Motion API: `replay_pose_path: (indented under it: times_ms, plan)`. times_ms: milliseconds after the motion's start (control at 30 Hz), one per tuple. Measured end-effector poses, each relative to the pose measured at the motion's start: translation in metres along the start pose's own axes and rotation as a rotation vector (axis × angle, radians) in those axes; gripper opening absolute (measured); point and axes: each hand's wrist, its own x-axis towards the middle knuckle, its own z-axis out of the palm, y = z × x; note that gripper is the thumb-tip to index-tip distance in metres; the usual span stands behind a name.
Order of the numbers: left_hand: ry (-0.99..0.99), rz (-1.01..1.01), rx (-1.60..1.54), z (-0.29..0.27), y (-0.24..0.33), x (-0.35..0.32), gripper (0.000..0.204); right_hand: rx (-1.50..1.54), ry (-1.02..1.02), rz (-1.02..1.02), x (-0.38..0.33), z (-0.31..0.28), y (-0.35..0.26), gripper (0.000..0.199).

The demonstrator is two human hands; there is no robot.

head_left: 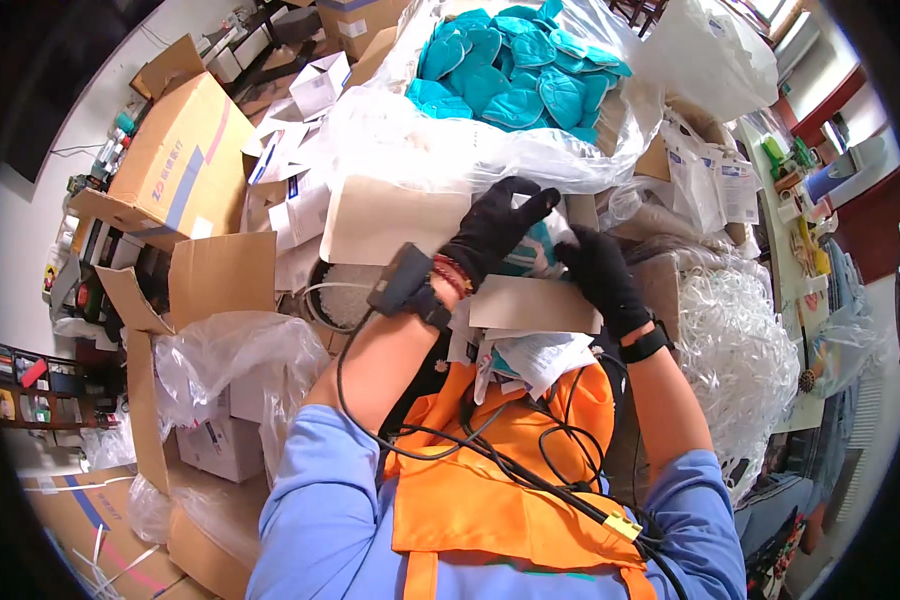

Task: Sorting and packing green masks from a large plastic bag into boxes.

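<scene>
Black gloves cover both my hands. Between them, above an open carton flap (536, 304), is a teal-and-white plastic packet (537, 252). My left hand (498, 222) grips the packet from its upper left, fingers curled. At its right edge, my right hand (600, 278) has its fingers bent in and pressed together against the packet. Just beyond lies a heap of turquoise folded fabric pieces (515, 70) in a large clear plastic bag (390, 130). Crumpled white-and-blue wrappers (540, 358) lie below the flap, close to my body.
At left, an open carton (152, 400) lined with clear film holds white boxes (222, 445); a large carton (175, 150) stands behind it. A bucket (345, 297) of white pellets is beside my left forearm. White shredded strips (735, 350) bulge at right. Cables (490, 445) cross my orange apron.
</scene>
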Motion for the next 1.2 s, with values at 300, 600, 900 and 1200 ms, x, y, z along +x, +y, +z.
replay_pose_path:
  times_ms: [300,600,900,1200]
  plan:
    - [0.357,0.128,-0.015,0.016,-0.029,0.010,0.035,-0.451,0.065,-0.145,0.001,-0.002,0.022,0.017]
    - [0.509,0.202,-0.128,-0.032,-0.003,-0.008,0.021,-0.408,0.377,-0.378,-0.003,-0.027,0.009,0.011]
    - [0.446,0.174,0.093,-0.023,-0.026,-0.024,0.019,-0.610,0.390,-0.375,-0.017,-0.046,-0.008,0.008]
    - [0.224,0.192,0.297,-0.006,-0.026,-0.007,0.023,0.072,0.382,0.019,-0.016,-0.067,-0.017,0.018]
